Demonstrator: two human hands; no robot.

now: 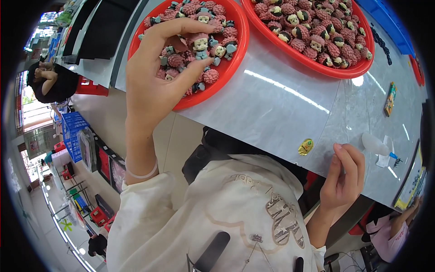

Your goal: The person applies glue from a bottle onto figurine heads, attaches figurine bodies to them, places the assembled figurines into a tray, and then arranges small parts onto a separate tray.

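Between the thumb and fingertips of my left hand [147, 86] is a small doll figurine [200, 46] with a pink knobbly top, a pale face and a grey-blue body. It is held up over a round red tray [240, 43] full of similar figurines, some of them lying on their sides. My right hand [344, 179] is at the table's near edge on the right, fingers curled and pressed to the thumb. Whatever may be in that pinch is too small or hidden to tell. Just left of it, an oval gold sticker [306, 147] lies on the table.
A second red tray [337, 74] of pink and black figurines stands at the back. On the grey table [272, 109] lie a slim green-orange packet [389, 99], a white bottle [375, 144] and a row of dark pieces [381, 45]. Other people sit at far left and lower right.
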